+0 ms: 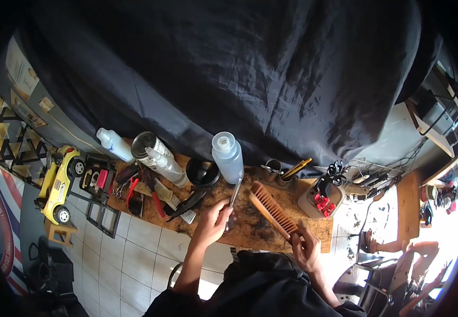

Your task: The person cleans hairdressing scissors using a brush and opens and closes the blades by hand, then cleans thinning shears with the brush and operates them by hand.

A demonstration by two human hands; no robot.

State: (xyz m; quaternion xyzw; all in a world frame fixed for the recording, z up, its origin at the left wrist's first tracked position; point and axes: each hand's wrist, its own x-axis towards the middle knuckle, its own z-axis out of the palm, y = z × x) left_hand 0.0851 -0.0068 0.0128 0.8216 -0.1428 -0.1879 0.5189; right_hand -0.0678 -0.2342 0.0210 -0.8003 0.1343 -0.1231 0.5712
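My left hand (214, 224) is closed around a slim metal tool (236, 191) that points up and away from me; its exact kind is hard to make out. In my right hand (306, 248) is a long wooden brush (272, 209), gripped at its near end, with its row of bristles turned to the right. Both hands are held over the front part of a worn wooden table (245, 232). Beyond the metal tool stands a translucent blue bottle (228, 158). Left of my left hand lie a black hair clipper (188, 204) and a small pale-bristled brush (188, 216).
A clear spray bottle (168, 168), a large can (147, 145) and a white bottle (114, 143) line the back left. Red-handled tools (157, 204) lie nearby. A square container (321, 199) holds red and black items at right. A yellow toy car (60, 185) stands left; a person's leg (403, 247) shows right.
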